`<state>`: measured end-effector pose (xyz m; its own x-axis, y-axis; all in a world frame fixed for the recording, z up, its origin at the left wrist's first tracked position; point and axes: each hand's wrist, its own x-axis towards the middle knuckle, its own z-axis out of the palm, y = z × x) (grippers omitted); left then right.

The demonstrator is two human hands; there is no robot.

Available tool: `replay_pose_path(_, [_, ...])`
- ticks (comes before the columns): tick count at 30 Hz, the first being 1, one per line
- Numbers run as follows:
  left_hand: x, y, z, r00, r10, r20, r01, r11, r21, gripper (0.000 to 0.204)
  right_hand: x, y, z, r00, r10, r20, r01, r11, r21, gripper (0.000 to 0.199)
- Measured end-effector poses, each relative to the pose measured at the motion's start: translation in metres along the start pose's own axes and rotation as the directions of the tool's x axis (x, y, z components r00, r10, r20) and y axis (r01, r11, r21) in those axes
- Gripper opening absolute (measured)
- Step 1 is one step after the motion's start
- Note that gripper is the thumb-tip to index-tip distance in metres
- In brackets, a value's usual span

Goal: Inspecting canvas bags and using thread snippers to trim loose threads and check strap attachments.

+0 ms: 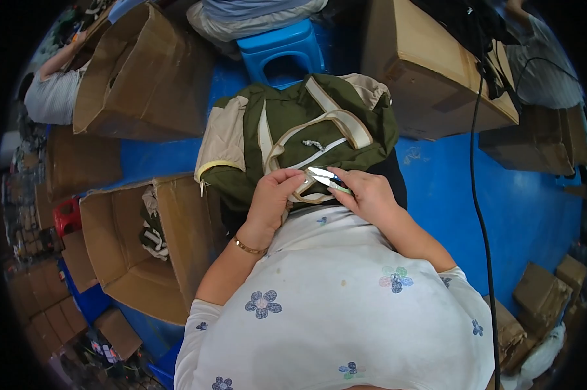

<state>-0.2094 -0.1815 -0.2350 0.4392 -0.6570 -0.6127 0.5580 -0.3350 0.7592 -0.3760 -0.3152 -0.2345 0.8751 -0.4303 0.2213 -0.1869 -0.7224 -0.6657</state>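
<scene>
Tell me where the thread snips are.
Head view, centre: the thread snips sit in the right hand, blades pointing toward the left hand on the green backpack.

An open brown cardboard box [144,71] was seen at eleven o'clock, tilted, with its flaps spread. A second open carton [140,250] was placed at eight o'clock on the blue floor [521,208], with fabric pieces held inside it. A closed brown box [430,71] was found at one o'clock. Flattened cardboard [540,296] was stacked at four o'clock, and smaller cartons [53,312] were piled at the eight o'clock rim. No labels, signs or screens could be made out.
</scene>
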Motion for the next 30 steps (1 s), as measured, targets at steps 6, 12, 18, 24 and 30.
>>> replay_pose_path(6, [-0.001, 0.002, 0.002, 0.998, -0.008, 0.060, 0.011, 0.998, -0.059, 0.016, 0.002, -0.001, -0.001, 0.999, -0.038, -0.017, 0.036, 0.996, -0.078, 0.035])
replay_pose_path(12, [-0.001, 0.003, 0.001, 0.997, -0.025, 0.066, 0.030, 0.997, -0.071, 0.016, 0.001, 0.003, -0.003, 0.999, -0.004, -0.045, 0.002, 0.999, -0.047, 0.032])
replay_pose_path(18, [0.001, 0.002, 0.001, 0.998, -0.009, 0.062, 0.014, 0.996, -0.085, 0.015, 0.003, 0.002, -0.010, 1.000, 0.016, 0.022, -0.016, 1.000, -0.006, 0.031])
replay_pose_path(24, [0.001, 0.009, -0.001, 0.994, 0.072, 0.079, -0.068, 0.996, -0.048, 0.015, 0.006, 0.005, -0.004, 0.973, 0.229, 0.036, -0.232, 0.948, 0.220, 0.031])
replay_pose_path(30, [0.007, 0.016, -0.003, 0.968, -0.040, 0.247, 0.067, 0.992, -0.102, 0.019, 0.018, -0.005, 0.012, 0.931, 0.267, 0.248, -0.363, 0.624, 0.692, 0.025])
